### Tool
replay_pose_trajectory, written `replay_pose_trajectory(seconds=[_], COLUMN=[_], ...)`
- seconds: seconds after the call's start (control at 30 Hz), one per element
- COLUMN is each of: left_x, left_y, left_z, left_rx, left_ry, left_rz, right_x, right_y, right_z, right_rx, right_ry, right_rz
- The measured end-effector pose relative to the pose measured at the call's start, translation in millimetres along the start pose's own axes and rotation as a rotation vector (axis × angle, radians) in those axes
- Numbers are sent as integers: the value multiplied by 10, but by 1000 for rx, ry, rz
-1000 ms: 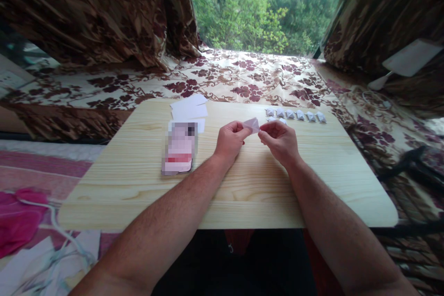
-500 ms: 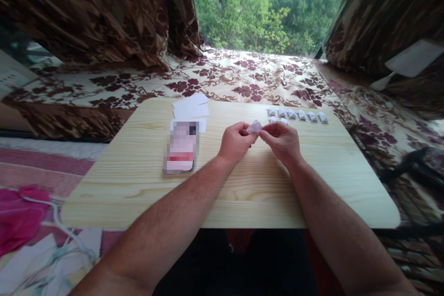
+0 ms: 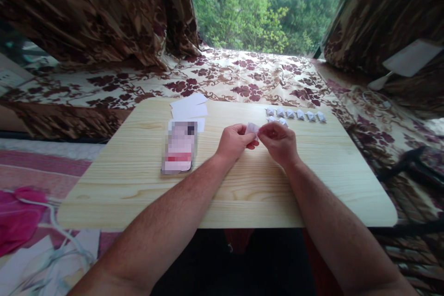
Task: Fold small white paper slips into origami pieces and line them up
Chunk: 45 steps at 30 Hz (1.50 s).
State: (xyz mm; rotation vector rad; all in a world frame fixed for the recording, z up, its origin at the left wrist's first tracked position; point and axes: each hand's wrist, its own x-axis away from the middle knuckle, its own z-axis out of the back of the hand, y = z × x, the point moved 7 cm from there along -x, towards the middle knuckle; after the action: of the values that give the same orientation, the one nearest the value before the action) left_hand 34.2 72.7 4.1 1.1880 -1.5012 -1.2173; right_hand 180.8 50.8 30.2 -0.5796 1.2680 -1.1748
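Observation:
Over the middle of the wooden table (image 3: 243,185), a small piece of folded white paper (image 3: 251,128) is held between both hands. My left hand (image 3: 237,142) is closed on its left side, thumb on top and fingers curled beneath. At the paper's right edge my right hand (image 3: 279,141) pinches with thumb and index finger. The fingers hide part of the paper, so its exact shape is unclear. Just beyond my right hand stand several small folded paper pieces (image 3: 290,114) in a row, with two more in front, partly behind the hand.
Flat white paper sheets (image 3: 189,107) lie at the table's back left. Nearer, a phone (image 3: 177,148), blurred by pixelation, rests on the table. A white lamp (image 3: 412,58) stands at the right on the floral cloth (image 3: 249,76). A pink cloth (image 3: 22,219) and white cable are at lower left.
The paper has turned in my hands and now stands more upright, its outline less pointed. My right fingers have shifted slightly along its edge. The view has moved a little.

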Motion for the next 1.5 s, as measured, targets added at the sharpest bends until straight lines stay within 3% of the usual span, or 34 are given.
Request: replay_pose_trajectory(seconds=[0.37, 0.97, 1.27, 1.5], left_x=[-16, -32, -55, -23], left_y=[1, -1, 11, 53], left_z=[34, 40, 67, 27], left_rx=[89, 87, 70, 28], left_ry=[44, 14, 37, 3], left_rz=[57, 36, -37, -60], right_x=[-4, 22, -15, -2], right_y=[-212, -140, 49, 184], right_z=[-11, -49, -50, -100], right_rx=[74, 44, -232, -266], right_ry=[-110, -166, -121, -213], right_rz=[172, 117, -241, -400])
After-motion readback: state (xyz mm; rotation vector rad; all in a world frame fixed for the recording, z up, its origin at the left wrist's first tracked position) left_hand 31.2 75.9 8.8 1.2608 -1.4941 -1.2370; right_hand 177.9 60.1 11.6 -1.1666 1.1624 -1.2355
